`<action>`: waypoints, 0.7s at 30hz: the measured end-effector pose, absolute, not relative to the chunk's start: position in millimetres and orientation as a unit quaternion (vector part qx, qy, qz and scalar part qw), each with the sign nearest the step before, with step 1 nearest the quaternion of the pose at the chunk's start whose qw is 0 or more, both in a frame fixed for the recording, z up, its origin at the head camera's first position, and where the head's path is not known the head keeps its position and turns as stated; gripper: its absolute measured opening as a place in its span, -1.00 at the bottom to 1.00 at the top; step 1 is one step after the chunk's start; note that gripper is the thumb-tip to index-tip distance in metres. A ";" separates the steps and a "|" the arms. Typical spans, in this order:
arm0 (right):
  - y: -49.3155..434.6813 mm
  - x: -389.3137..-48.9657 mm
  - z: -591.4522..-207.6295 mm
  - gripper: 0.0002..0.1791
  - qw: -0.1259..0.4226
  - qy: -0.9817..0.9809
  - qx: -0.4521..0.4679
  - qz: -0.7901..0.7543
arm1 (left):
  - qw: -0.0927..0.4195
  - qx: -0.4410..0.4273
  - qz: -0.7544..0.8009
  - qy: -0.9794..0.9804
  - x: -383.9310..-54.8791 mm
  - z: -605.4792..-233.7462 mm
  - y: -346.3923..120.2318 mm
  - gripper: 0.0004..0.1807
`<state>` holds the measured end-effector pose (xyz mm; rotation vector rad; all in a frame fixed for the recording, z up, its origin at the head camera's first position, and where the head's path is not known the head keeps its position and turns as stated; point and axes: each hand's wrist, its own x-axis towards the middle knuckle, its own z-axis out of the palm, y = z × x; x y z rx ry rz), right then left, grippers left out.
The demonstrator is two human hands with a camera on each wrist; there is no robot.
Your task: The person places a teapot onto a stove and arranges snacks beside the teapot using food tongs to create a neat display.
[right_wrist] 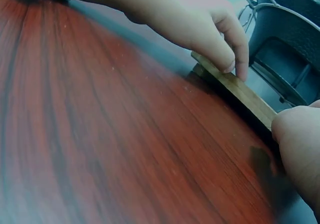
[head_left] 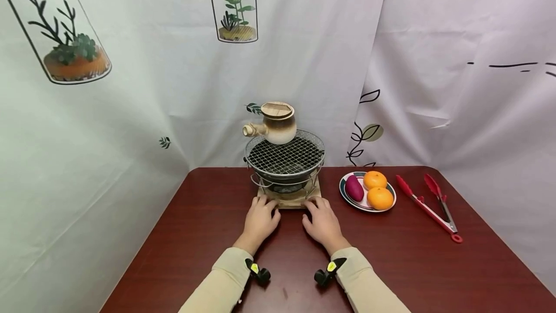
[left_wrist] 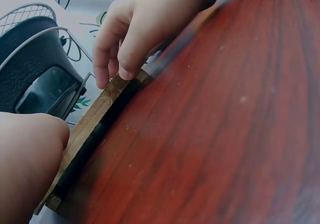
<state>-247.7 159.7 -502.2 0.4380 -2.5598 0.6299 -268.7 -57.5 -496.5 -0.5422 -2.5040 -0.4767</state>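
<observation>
In the head view both hands are at the near edge of a wooden board (head_left: pixel 290 204). My left hand (head_left: pixel 259 220) grips its left front corner, and my right hand (head_left: pixel 323 221) grips the right one. In the wrist views, bent fingers lie over the top of the board (left_wrist: pixel 94 113) while the thumbs meet its front edge. On the board stands a round dark tabletop stove (right_wrist: pixel 287 44) in a wire frame, topped by a mesh grill (head_left: pixel 286 159). A brown-and-cream clay pot (head_left: pixel 280 133) with a side handle and wooden lid sits toward the back of the grill.
To the right, a plate (head_left: pixel 366 207) carries two oranges (head_left: pixel 380 198) and a purple sweet potato (head_left: pixel 354 188). Farther right lie red-tipped tongs (head_left: pixel 434 214), spread apart. A printed white curtain (head_left: pixel 304 72) hangs behind the dark red table (head_left: pixel 195 216).
</observation>
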 end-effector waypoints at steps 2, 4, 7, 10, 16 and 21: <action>160.8 -249.1 -500.8 -0.67 0.235 -0.930 0.165 0.230 | 0.265 -0.202 -0.174 -0.927 -269.5 -497.3 -58.1 -0.73; 162.8 -250.5 -499.0 -0.67 0.235 -0.928 0.173 0.232 | 0.265 -0.203 -0.173 -0.927 -270.1 -498.2 -58.6 -0.73; 167.3 -252.0 -496.6 -0.66 0.236 -0.926 0.183 0.231 | 0.275 -0.206 -0.171 -0.923 -270.0 -499.8 -59.1 -0.73; 172.7 -252.1 -494.0 -0.66 0.233 -0.926 0.186 0.230 | 0.283 -0.208 -0.170 -0.921 -268.8 -500.1 -59.4 -0.73; 184.5 -250.2 -489.2 -0.66 0.234 -0.929 0.182 0.224 | 0.279 -0.206 -0.176 -0.921 -267.0 -498.0 -60.0 -0.75; 197.0 -247.6 -486.5 -0.56 0.233 -0.930 0.178 0.222 | 0.282 -0.207 -0.172 -0.921 -267.8 -498.1 -59.3 -0.76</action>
